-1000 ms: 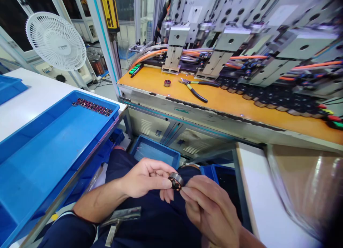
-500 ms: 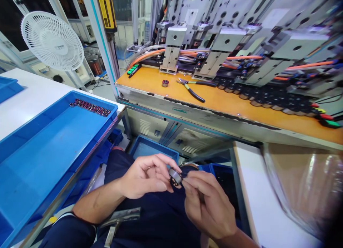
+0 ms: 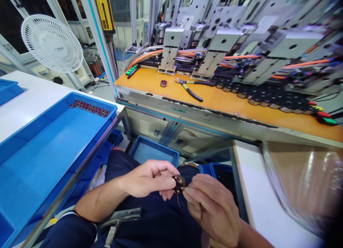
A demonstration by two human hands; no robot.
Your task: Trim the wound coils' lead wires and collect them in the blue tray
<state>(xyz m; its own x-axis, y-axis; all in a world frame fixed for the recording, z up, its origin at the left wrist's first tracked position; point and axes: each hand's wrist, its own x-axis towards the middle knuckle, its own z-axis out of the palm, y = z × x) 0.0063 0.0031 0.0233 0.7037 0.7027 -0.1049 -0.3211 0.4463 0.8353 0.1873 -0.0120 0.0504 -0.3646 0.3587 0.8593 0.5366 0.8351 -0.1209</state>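
Pinched between the thumb and fingers of the left hand, a small round wound coil sits over the person's lap, its copper windings facing up toward the camera. The right hand meets it from the other side, fingertips closed on the coil's near edge, where thin wire ends trail down; both hands grip the one part, low in the middle of the view, above dark blue trousers.

To the left, a large blue tray rests on a white table, with a row of small dark beads lined along its far wall. A white fan stands behind the table. Below the bench, a smaller blue bin sits on the floor just beyond the knees.

Ahead runs an orange-topped workbench. On it lie a pair of pliers with dark handles, and, just to their left, another small coil standing apart. A green and black marker lies near the bench's back left corner. Grey metal machine blocks fed by orange hoses rise behind, with a line of dark cylinders along the right. A metal tool lies by the left forearm.
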